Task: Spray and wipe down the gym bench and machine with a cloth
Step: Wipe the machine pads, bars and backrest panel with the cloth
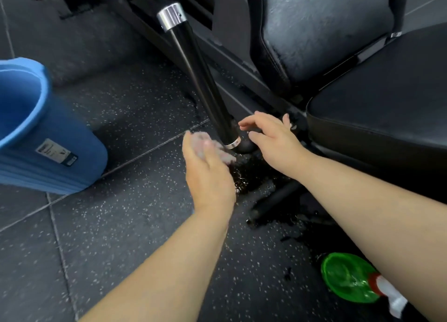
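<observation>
Black steel post [200,79] of the machine, chrome-capped, is standing angled beside the gym bench, whose seat pad [387,118] and back pad [326,31] are lying to the right. This looks like the wiping step, at the post's foot. The left hand [208,176] is hovering just beside the lower collar; its fingers [212,147] are looking fairly straight but are blurring into a pale smear, so I cannot tell whether they are pinching a cloth or are released. The right hand [273,140] is reaching round the far side of the foot, its fingers [251,122] spread, released and holding nothing. The green spray bottle [348,278] is lying on the rubber floor [121,225] well apart, under the right forearm. A wet patch [254,176] is glistening below the hands and a blue bucket [36,128] is sitting far left. Next move is probably calling for a cloth pressed on the collar and rubbed round it.
</observation>
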Available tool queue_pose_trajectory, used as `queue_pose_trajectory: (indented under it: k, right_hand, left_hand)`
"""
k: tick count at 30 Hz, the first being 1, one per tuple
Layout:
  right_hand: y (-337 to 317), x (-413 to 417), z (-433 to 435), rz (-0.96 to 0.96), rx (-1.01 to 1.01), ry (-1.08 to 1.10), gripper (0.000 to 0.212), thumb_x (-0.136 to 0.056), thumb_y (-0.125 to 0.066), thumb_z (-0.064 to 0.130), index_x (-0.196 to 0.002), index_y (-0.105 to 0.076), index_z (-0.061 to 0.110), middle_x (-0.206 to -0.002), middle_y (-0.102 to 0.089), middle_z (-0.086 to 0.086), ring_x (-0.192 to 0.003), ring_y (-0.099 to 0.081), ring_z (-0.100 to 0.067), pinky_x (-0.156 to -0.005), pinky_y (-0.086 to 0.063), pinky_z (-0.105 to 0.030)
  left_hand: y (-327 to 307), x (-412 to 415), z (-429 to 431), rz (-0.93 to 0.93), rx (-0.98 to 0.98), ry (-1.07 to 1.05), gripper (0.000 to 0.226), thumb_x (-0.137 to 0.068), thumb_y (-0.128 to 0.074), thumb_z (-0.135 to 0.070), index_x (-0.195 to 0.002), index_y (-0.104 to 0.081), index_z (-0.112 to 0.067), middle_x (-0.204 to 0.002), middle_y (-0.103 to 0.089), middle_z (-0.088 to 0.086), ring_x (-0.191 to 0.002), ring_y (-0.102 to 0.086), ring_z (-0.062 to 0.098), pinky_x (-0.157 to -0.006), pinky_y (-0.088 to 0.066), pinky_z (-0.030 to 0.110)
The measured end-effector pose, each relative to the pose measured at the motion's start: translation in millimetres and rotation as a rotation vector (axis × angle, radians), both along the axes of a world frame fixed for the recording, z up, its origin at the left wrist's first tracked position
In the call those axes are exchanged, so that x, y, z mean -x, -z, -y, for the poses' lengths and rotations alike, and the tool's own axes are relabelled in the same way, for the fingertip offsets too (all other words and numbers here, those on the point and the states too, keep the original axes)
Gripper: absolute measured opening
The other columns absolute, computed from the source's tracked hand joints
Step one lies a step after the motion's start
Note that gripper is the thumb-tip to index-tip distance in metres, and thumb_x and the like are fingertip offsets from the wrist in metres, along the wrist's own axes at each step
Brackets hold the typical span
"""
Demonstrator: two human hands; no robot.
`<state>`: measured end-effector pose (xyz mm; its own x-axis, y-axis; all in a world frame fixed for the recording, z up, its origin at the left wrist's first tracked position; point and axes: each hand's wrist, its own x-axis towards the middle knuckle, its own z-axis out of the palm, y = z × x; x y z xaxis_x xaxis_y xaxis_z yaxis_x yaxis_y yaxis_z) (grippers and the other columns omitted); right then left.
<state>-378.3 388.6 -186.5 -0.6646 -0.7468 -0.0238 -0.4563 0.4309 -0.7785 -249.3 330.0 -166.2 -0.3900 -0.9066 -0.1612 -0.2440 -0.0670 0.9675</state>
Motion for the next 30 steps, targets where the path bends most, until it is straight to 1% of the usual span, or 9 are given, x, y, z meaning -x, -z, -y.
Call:
queue_pose_trajectory:
  k: [2,4,6,11,16,21,24,28,30]
  right_hand:
    - [-1.4,-4.8,0.8,0.043,0.098,0.18,0.032,-0.099,-0.04,0.006,-0.109,-0.063,0.024,-0.112,-0.062,0.008,-0.13,-0.042,-0.011,-0.121,-0.004,-0.029]
    - [0.3,-5.9,-3.9,0.013,0.166,0.331,0.032,-0.098,-0.036,0.004,-0.105,-0.061,0.024,-0.118,-0.06,0.0,-0.127,-0.047,-0.018,-0.105,-0.03,-0.017]
    - [4.8,-7.6,-8.3,-0.017,0.145,0.32,0.034,-0.099,-0.034,0.002,-0.109,-0.06,0.021,-0.137,-0.053,-0.004,-0.139,-0.035,-0.014,-0.104,-0.023,-0.01]
    - [15.2,-12.6,-18.8,-0.075,0.044,0.21,0.036,-0.103,-0.03,0.006,-0.125,-0.057,0.018,-0.158,-0.031,0.005,-0.15,-0.006,-0.006,-0.12,-0.016,-0.027]
    - [16.7,-11.7,-21.0,-0.202,-0.066,0.215,0.036,-0.104,-0.03,0.014,-0.129,-0.053,0.024,-0.159,-0.026,0.012,-0.15,-0.004,-0.003,-0.108,-0.023,-0.023]
    - [10.8,-15.6,-18.9,-0.217,-0.104,0.222,0.035,-0.104,-0.029,0.014,-0.128,-0.053,0.024,-0.158,-0.027,0.014,-0.149,-0.004,-0.002,-0.104,-0.021,-0.02]
    - [9.6,-18.2,-17.9,-0.236,-0.122,0.237,0.035,-0.104,-0.029,0.014,-0.128,-0.052,0.024,-0.158,-0.028,0.015,-0.149,-0.004,-0.002,-0.104,-0.021,-0.021]
    - [7.6,-17.8,-17.1,-0.221,-0.136,0.233,0.035,-0.104,-0.03,0.011,-0.128,-0.052,0.023,-0.159,-0.028,0.012,-0.149,-0.004,-0.004,-0.105,-0.02,-0.021]
    - [7.2,-17.5,-18.6,-0.216,-0.155,0.216,0.035,-0.104,-0.03,0.011,-0.128,-0.052,0.022,-0.159,-0.028,0.012,-0.15,-0.004,-0.004,-0.105,-0.018,-0.02]
  left_hand:
    - [-23.7,24.0,23.5,-0.12,-0.035,-0.093,0.045,-0.1,-0.03,-0.043,-0.145,-0.028,-0.039,-0.092,-0.07,-0.017,-0.076,-0.065,0.0,-0.083,-0.052,0.035]
    - [-33.7,46.2,34.9,-0.159,-0.038,-0.154,0.058,-0.087,-0.024,-0.06,-0.144,-0.027,-0.047,-0.13,-0.062,0.001,-0.108,-0.066,0.027,-0.093,-0.052,0.052]
    - [-25.8,48.8,27.5,-0.176,0.023,-0.157,0.058,-0.089,-0.026,-0.057,-0.143,-0.032,-0.038,-0.141,-0.052,-0.003,-0.124,-0.055,0.035,-0.098,-0.048,0.056]
    - [12.5,41.6,4.6,-0.205,0.166,-0.078,0.046,-0.097,-0.039,-0.037,-0.142,-0.031,-0.028,-0.125,-0.043,-0.01,-0.116,-0.05,0.011,-0.091,-0.054,0.043]
    - [21.2,34.1,-4.1,-0.123,0.257,0.013,0.053,-0.1,-0.051,-0.02,-0.147,-0.027,-0.012,-0.112,-0.034,-0.021,-0.099,-0.034,-0.028,-0.079,-0.031,-0.005]
    - [20.9,19.8,-2.6,0.02,0.061,0.109,0.056,-0.098,-0.049,-0.043,-0.145,-0.028,-0.022,-0.12,-0.059,-0.002,-0.104,-0.058,0.011,-0.088,-0.045,0.021]
    - [27.3,6.7,2.6,0.163,-0.047,0.238,0.052,-0.095,-0.05,-0.053,-0.137,-0.041,-0.024,-0.108,-0.065,-0.002,-0.101,-0.061,0.016,-0.09,-0.047,0.033]
    - [20.4,9.7,5.3,-0.072,-0.367,0.274,0.013,-0.093,-0.059,-0.028,-0.103,-0.056,-0.019,-0.086,-0.069,-0.005,-0.084,-0.066,0.014,-0.097,-0.051,0.048]
    - [11.5,11.3,7.0,-0.181,-0.537,0.261,0.015,-0.094,-0.059,-0.014,-0.109,-0.057,-0.011,-0.077,-0.07,-0.003,-0.081,-0.067,0.014,-0.101,-0.049,0.046]
